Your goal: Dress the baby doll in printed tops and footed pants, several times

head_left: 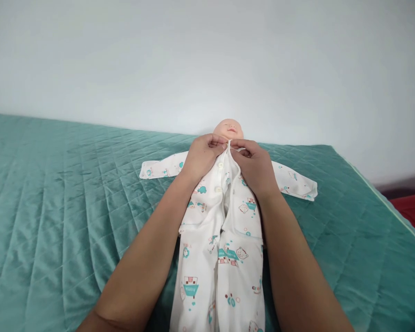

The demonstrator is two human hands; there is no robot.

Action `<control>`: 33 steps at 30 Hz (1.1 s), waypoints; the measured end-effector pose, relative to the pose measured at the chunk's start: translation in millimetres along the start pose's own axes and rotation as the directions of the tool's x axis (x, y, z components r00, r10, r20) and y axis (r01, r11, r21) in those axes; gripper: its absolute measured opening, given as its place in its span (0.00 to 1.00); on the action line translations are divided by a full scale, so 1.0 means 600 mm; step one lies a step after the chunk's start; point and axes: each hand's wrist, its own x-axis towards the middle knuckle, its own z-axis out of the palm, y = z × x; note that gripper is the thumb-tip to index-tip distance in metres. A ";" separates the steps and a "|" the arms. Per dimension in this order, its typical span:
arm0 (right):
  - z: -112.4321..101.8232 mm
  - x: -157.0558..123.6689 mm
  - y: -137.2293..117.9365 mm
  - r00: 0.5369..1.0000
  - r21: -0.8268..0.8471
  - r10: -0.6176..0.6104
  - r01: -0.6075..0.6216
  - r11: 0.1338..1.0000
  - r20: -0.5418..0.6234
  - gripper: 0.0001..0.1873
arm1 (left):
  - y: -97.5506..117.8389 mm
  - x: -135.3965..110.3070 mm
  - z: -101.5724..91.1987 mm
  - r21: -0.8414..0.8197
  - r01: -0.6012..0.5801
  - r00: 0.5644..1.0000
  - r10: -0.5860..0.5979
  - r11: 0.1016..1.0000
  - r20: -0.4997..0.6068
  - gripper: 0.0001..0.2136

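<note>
A baby doll (230, 128) lies on its back, dressed in a white printed baby jacket (202, 203) and matching trousers (197, 267). At the doll's neck my left hand (207, 154) pinches one front edge of the jacket near the collar. My right hand (251, 161) grips the opposite edge, so both sets of fingertips nearly meet. Below them the jacket front hangs apart, with light buttons (219, 189) showing along the left edge. Both sleeves stretch out sideways, and no doll hands show at their cuffs. Fingers hide the top fastening.
A green quilted cover (72, 198) spreads under the doll, with its piped edge (383, 198) running down the right side. A pale wall (159, 60) rises directly behind the doll's head. Something red (411, 210) stands beyond the right edge.
</note>
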 end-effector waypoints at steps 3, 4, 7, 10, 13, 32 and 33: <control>-0.002 -0.001 -0.003 1.000 -0.015 -0.007 0.008 1.000 0.023 0.10 | 0.000 0.000 -0.001 0.009 -0.006 1.000 0.006 1.000 0.005 0.05; -0.002 -0.001 -0.004 0.999 -0.020 -0.004 0.005 1.000 0.032 0.10 | 0.000 0.000 -0.001 0.011 -0.013 1.000 0.013 1.000 0.009 0.05; -0.003 0.000 -0.007 0.998 -0.050 0.034 -0.031 0.998 0.055 0.11 | 0.000 0.000 -0.001 0.016 -0.043 0.998 0.043 0.999 0.035 0.06; -0.003 0.002 -0.007 0.995 -0.099 0.077 -0.070 0.993 0.068 0.12 | -0.002 0.002 -0.001 0.062 -0.072 0.996 0.069 0.995 0.050 0.07; -0.003 0.005 -0.007 0.993 -0.119 0.080 -0.070 0.990 0.081 0.12 | -0.005 0.003 -0.001 0.109 -0.098 0.994 0.092 0.989 0.060 0.08; -0.005 0.007 -0.001 0.987 -0.070 -0.042 0.053 0.996 0.154 0.14 | 0.003 -0.001 0.006 0.150 -0.028 0.999 0.022 0.988 0.039 0.10; -0.005 0.007 -0.001 0.988 -0.066 -0.030 0.041 0.997 0.152 0.14 | 0.004 -0.002 0.006 0.146 -0.019 0.999 0.013 0.989 0.038 0.11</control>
